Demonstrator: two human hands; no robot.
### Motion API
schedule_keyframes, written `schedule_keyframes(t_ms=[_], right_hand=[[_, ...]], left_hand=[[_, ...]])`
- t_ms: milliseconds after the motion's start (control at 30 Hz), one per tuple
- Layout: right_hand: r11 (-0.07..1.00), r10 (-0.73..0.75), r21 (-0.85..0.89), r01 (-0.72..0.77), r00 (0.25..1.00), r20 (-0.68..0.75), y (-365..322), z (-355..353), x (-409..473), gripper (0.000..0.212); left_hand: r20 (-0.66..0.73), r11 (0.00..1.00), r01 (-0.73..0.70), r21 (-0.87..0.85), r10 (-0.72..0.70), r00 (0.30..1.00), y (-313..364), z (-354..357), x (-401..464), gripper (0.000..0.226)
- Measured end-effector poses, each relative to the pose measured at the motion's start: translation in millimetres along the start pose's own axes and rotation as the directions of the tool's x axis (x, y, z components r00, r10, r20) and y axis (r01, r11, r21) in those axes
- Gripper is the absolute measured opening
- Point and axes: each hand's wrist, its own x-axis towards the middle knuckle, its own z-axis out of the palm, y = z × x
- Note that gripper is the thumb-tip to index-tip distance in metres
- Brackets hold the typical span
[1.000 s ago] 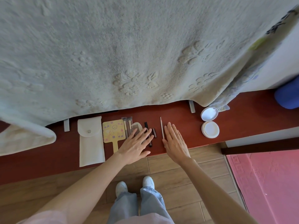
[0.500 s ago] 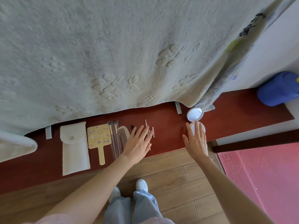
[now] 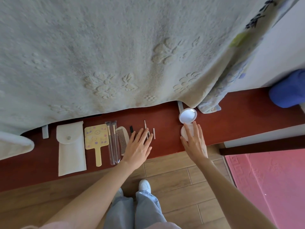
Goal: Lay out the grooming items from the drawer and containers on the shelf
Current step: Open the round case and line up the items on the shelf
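On the dark red shelf (image 3: 166,129) lie, left to right, a white snap pouch (image 3: 71,146), a yellow hand mirror (image 3: 96,139), two brushes in a clear sleeve (image 3: 113,142), a white comb (image 3: 121,138), and several thin tools (image 3: 145,125). My left hand (image 3: 138,146) lies flat with straight fingers over the thin tools. My right hand (image 3: 194,142) hovers with fingers spread over the base of an open round white compact (image 3: 188,115), hiding most of the base. Neither hand holds anything.
A large pale blanket (image 3: 115,55) hangs over the back of the shelf. A blue roll (image 3: 288,90) sits at the shelf's far right. Below are wooden floor boards (image 3: 173,176), a pink mat (image 3: 270,179) and my white shoe (image 3: 144,185).
My right hand moved right from beside the thin tools to above the compact's base. My left hand slid slightly right onto the tools. The camera view shifted right.
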Motion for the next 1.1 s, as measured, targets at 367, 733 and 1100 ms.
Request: schedule_keyframes(t_ms=[367,733,1100], right_hand=[[0.986,-0.154,0.061,0.153,0.988,0.006,-71,20,1,0.060],[0.973,-0.219,0.089,0.213,0.973,0.071,-91,27,-6,0.060],[0.938,-0.345,-0.046,0.342,0.935,-0.080,-100,19,-12,0.048]], left_hand=[[-0.009,1.000,0.028,0.006,-0.028,1.000,-7,-1,-10,0.052],[0.030,0.999,0.047,-0.002,-0.047,0.998,-11,-4,-16,0.057],[0.051,0.997,0.066,-0.027,-0.065,0.997,-28,-14,-34,0.056]])
